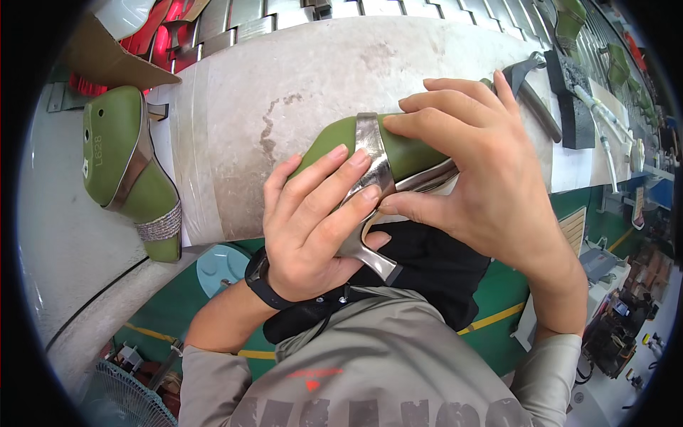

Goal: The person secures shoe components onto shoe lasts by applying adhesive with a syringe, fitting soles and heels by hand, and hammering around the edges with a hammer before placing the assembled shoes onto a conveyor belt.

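A green shoe last (334,142) wrapped with a silver strap (371,149) lies at the near edge of a grey stone-like worktop (284,78). My left hand (313,220) grips it from below, with fingers pressing the silver strap against the green form. Over the rear part lies my right hand (477,171), its thumb pinching the strap's lower edge. A black watch sits on my left wrist.
Another green last with a silver and glittery strap (131,171) lies on its side to the left. A hammer (530,82) and dark blocks (573,92) rest at the right end. More green lasts (569,21) stand far right. A fan (131,398) is below left.
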